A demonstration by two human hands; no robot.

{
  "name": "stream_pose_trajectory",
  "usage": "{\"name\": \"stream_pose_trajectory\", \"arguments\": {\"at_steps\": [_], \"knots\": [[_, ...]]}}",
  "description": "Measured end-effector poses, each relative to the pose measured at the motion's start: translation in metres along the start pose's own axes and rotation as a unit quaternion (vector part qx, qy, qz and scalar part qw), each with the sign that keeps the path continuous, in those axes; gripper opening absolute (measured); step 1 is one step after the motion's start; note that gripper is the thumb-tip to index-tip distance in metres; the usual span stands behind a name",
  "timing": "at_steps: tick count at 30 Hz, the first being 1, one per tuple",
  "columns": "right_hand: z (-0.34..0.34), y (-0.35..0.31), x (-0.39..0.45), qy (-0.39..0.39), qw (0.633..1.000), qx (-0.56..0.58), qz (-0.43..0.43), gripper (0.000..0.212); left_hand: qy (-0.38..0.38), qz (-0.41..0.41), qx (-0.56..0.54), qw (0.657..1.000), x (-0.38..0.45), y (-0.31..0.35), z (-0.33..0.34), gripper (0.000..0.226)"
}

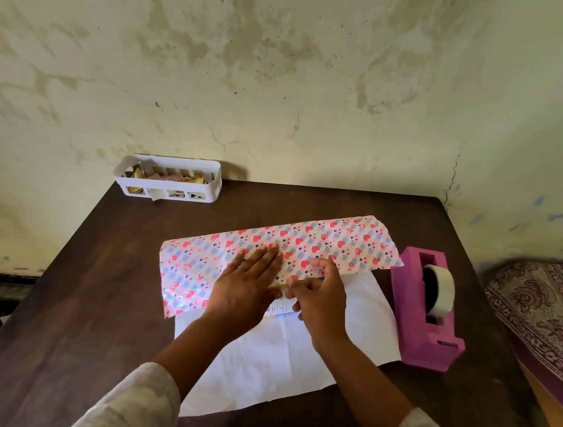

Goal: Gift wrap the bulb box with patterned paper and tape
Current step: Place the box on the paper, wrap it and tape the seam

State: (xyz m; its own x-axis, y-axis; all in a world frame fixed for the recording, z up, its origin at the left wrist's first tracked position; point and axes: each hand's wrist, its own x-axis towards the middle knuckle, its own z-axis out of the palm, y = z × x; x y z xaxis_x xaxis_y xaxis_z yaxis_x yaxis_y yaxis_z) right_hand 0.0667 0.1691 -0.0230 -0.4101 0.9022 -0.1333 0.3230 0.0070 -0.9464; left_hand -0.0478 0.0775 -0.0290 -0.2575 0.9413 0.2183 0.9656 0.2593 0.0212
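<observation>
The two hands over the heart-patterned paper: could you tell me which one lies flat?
The left hand, ring on one finger, lies flat on the heart-patterned wrapping paper; the right hand has curled fingers pinching its edge.

The box [280, 305] is almost wholly hidden under the folded paper [304, 243] and both hands; only a strip of printed side shows, its text too small to read. Scraps in the white basket [170, 176], beyond the paper, are too small to identify. The bottom edge cuts off both sleeves.
</observation>
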Motion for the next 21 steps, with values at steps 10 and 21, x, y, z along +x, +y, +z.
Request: {"name": "stream_pose_trajectory", "arguments": {"at_steps": [10,21], "knots": [[-0.001,-0.015,0.008,0.018,0.973,-0.223,-0.047,0.064,0.015,-0.004,-0.056,0.998,-0.001,-0.001,0.001,0.056],[-0.01,0.011,0.005,-0.038,0.993,-0.083,-0.076,0.077,0.024,-0.035,-0.127,0.991,0.0,-0.001,0.001,0.08]]}}
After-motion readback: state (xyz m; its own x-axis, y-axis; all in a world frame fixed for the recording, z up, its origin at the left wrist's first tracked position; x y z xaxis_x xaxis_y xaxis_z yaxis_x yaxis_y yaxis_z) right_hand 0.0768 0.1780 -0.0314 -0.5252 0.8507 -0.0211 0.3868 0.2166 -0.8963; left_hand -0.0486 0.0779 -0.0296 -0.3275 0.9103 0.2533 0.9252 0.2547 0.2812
